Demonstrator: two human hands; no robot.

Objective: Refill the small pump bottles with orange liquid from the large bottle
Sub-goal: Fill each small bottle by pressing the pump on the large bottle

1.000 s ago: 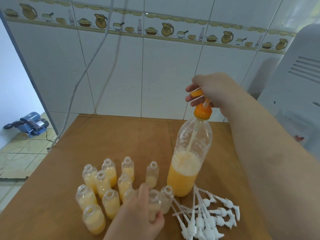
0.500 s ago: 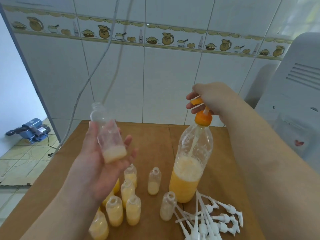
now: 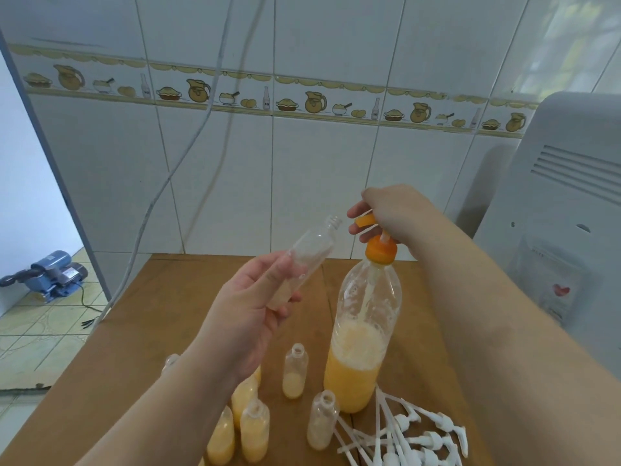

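In the head view, your left hand (image 3: 250, 317) is sitting in the middle of the frame, its grip clamped around the lower part of a small clear bottle (image 3: 311, 253). You are holding that bottle tilted, with its open threaded neck pointing up and to the right, just beside the orange spout. A little pale liquid is showing at its bottom end, partly hidden by your fingers (image 3: 285, 270).

Your right hand (image 3: 389, 213) is resting right of centre, its grip closed around the orange pump head (image 3: 364, 219) of the large bottle (image 3: 364, 344). That bottle is standing upright on the wooden surface (image 3: 161, 331), with orange liquid and foam filling roughly its lower half and an orange collar (image 3: 380, 252) capping its neck.

Toward the bottom centre of the frame, several small bottles are standing on the surface below your left forearm. One partly filled bottle (image 3: 295, 370) is standing just left of the large bottle, and a nearly empty one (image 3: 322, 420) is standing in front of it. Fuller ones (image 3: 254, 432) are grouping further left, some hidden by your arm.

At the lower right, a pile of white pump tops (image 3: 413, 438) is lying on the surface, touching the foot of the large bottle.

A blue machine (image 3: 50, 275) is sitting on the floor at the left edge, and a white appliance (image 3: 564, 210) is standing at the right edge.
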